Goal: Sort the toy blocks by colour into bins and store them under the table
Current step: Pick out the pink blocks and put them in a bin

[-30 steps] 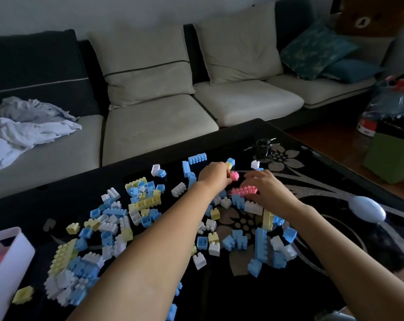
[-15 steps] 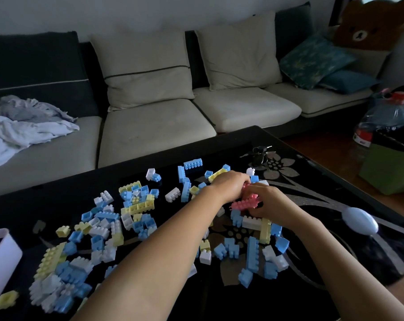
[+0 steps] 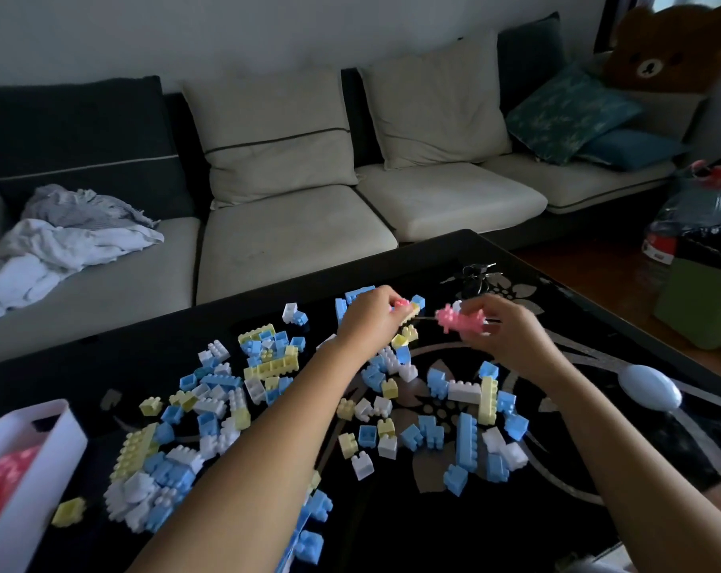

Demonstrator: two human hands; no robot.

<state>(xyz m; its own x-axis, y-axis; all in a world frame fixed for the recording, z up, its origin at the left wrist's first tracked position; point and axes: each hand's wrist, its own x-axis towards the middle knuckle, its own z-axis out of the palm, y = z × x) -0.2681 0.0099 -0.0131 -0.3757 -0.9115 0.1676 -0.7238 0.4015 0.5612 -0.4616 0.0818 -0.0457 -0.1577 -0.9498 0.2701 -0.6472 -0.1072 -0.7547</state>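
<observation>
Head camera view: you look down over your two bare forearms at a black glass table [image 3: 391,539] with a pale flower pattern.

Your left hand [image 3: 369,318] reaches to the far middle of the table. Its fingers are curled and pinch a small pink block [image 3: 400,303] at the fingertips, just above a yellow piece. Your right hand [image 3: 511,339] is just to the right, with thumb and fingers closed around a long pink block [image 3: 460,320]. That block sticks out to the left toward the other hand. The two pink pieces are near each other but apart.

Loose blocks [image 3: 272,367] in blue, yellow and white lie scattered from the near left to the middle of the table, thickest around your left forearm. A white bin [image 3: 40,457] stands at the near left edge, open-topped, with pink blocks [image 3: 3,481] inside.

A pale blue oval object [image 3: 648,390] rests on the right side of the table, and a bunch of keys [image 3: 476,275] lies near the far edge. Beyond the table is a sofa [image 3: 292,241] with cream cushions. Crumpled laundry [image 3: 61,241] sits on its left seat and a brown bear plush [image 3: 656,55] at its far right end. A green container [image 3: 701,308] stands on the floor at the right.
</observation>
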